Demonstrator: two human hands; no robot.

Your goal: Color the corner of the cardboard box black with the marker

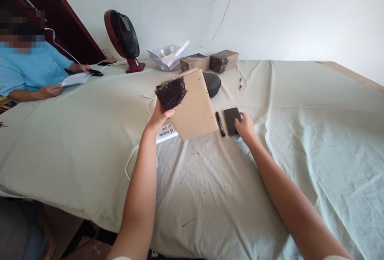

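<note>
My left hand (159, 118) grips a tan, paper-wrapped rectangular block (193, 108) by its lower left edge and holds it tilted above the table. The block's torn upper left corner (171, 92) shows dark, fibrous material. My right hand (244, 126) rests on the cloth with its fingers curled on a flat dark rectangular object (231, 119), like a phone or case. A black marker (220, 123) lies between the block and that object.
A pale green cloth (285, 140) covers the table. At the back stand a red fan (124, 38), a clear plastic tray (165, 58), two wrapped blocks (223, 61) and a black oval case (212, 83). A person in blue (33, 68) sits at left with papers. A white cable (130, 164) trails near me.
</note>
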